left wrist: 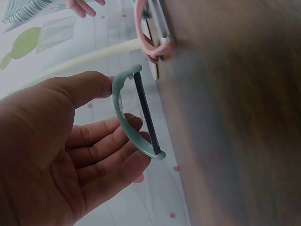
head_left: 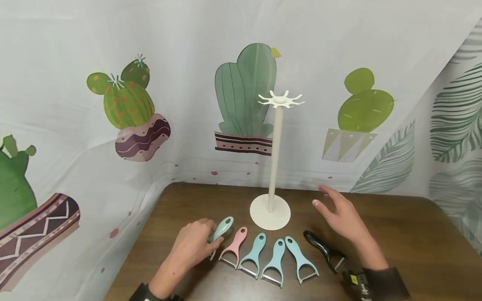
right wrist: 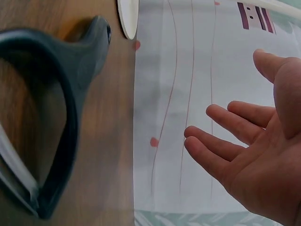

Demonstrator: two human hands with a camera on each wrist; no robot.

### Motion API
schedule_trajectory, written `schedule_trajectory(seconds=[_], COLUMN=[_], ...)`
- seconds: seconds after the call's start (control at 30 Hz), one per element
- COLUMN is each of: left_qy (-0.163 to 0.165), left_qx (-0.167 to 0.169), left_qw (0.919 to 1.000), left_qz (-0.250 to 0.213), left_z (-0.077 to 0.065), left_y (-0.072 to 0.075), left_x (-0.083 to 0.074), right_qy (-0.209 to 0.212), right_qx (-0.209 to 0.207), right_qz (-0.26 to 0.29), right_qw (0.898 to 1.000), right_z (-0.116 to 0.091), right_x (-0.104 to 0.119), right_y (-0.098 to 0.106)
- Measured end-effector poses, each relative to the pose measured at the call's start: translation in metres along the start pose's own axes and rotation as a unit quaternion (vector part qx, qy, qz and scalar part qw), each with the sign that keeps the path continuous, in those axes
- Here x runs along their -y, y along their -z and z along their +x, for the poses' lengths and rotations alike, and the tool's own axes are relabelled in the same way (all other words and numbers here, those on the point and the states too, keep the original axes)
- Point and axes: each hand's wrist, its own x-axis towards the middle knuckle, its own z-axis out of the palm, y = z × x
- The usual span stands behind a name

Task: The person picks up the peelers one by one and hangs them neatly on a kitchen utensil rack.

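Note:
My left hand (head_left: 193, 243) grips a pale green Y-shaped peeler (head_left: 224, 225) between thumb and fingers at the left of the row. In the left wrist view its curved head (left wrist: 134, 138) and dark blade face the camera, tilted near the table. A pink peeler (head_left: 238, 241) lies just right of this hand. My right hand (head_left: 343, 217) is held over the right rear of the table, fingers extended and holding nothing. Below and left of it lies a black peeler (head_left: 319, 244), large in the right wrist view.
Between the pink and black peelers lie a teal peeler (head_left: 257, 247) and two light blue ones, handles pointing away. Behind them stands a cream rack with a round base (head_left: 260, 214), tall post (head_left: 276, 150) and hooked top (head_left: 280, 100). A cactus-print cloth (head_left: 308, 54) hangs behind the wooden table (head_left: 421, 234).

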Motion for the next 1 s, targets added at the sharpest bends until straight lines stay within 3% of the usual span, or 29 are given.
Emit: schedule_trajectory(seconds=[0.17,0.57,1.0], left_qy=[-0.005,0.004,-0.004], left_qx=[-0.017,-0.012,-0.009], left_qw=[0.9998,0.9998,0.9996], left_qz=[-0.004,-0.017,-0.027], left_z=[0.000,-0.001,-0.002], left_y=[0.005,0.012,0.012], left_x=[-0.004,-0.009,-0.012], right_qy=[-0.003,0.017,0.012], right_qx=[0.004,0.024,0.058], right_qz=[0.011,0.064,0.145], right_qw=[1.000,0.998,0.988], right_z=[0.006,0.027,0.049], right_x=[0.009,0.031,0.055], right_y=[-0.006,-0.028,-0.060])
